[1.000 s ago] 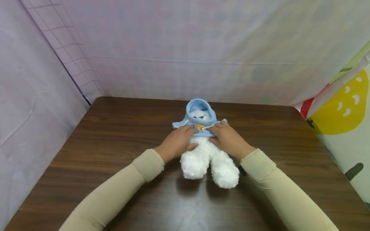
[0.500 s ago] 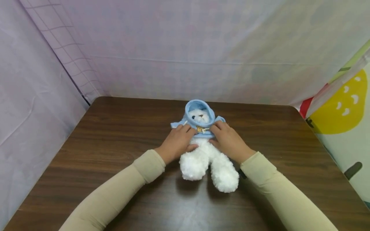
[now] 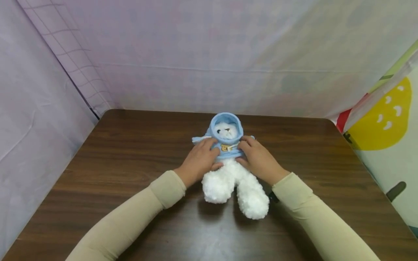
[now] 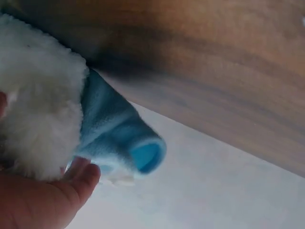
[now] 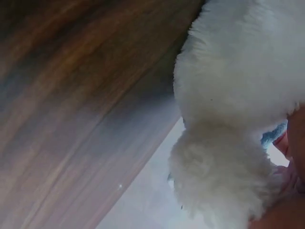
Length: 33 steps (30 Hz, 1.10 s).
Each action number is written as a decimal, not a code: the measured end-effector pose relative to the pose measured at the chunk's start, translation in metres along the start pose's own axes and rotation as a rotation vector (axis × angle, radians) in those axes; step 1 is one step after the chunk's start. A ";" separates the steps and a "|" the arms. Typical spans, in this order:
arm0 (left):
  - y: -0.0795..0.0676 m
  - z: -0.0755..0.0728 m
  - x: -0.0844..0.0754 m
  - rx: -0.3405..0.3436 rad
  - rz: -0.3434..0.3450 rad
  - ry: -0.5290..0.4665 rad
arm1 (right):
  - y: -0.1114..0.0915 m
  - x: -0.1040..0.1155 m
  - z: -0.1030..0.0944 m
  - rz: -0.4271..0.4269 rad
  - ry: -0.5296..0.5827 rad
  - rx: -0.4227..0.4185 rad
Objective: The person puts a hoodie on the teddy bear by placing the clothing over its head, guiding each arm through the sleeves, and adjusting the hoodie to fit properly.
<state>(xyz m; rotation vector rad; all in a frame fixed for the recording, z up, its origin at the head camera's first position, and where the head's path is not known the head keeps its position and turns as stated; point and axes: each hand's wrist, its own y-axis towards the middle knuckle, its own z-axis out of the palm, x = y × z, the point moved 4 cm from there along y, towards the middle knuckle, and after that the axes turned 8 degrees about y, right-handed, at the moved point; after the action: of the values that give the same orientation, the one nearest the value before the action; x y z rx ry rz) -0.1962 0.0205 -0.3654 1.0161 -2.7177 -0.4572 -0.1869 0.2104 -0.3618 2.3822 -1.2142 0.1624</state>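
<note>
A white plush toy [image 3: 219,185] lies on its back with its legs toward me, wearing a small blue hoodie [image 3: 228,155] with a bear print and white drawstrings. Inside the raised hood its face partly shows. My left hand [image 3: 200,159] grips the hoodie's left side, thumb low by the toy's hip. On the other side, my right hand [image 3: 261,159] holds the hoodie's edge with bent fingers. The left wrist view shows a hoodie sleeve [image 4: 112,126] with an open cuff beside white fur. In the right wrist view, fluffy white fur [image 5: 224,76] hides most of the hand.
The brown wood-grain table [image 3: 137,152] reaches back to a pale patterned curtain [image 3: 209,54]. More white cloth [image 3: 36,127] hangs at the left. At the right is a cloth with a yellow print [image 3: 385,123].
More of the toy's face shows in the hood opening, then the hood settles slightly. The hoodie's hem and bear print shift a little toward me. Both hands stay nearly in place.
</note>
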 end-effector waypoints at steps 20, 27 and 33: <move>-0.003 0.009 0.004 0.106 -0.052 -0.090 | -0.004 -0.009 0.005 0.096 0.020 0.013; -0.007 0.003 0.007 0.103 -0.074 -0.127 | -0.001 -0.001 0.007 0.065 -0.006 0.000; -0.009 0.004 0.006 0.107 -0.077 -0.136 | -0.003 0.001 0.006 0.088 -0.009 -0.006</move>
<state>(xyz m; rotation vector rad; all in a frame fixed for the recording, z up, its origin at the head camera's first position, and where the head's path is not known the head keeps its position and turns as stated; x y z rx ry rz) -0.1963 0.0114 -0.3716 1.1614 -2.8586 -0.4116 -0.1848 0.2084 -0.3675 2.3285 -1.3225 0.1759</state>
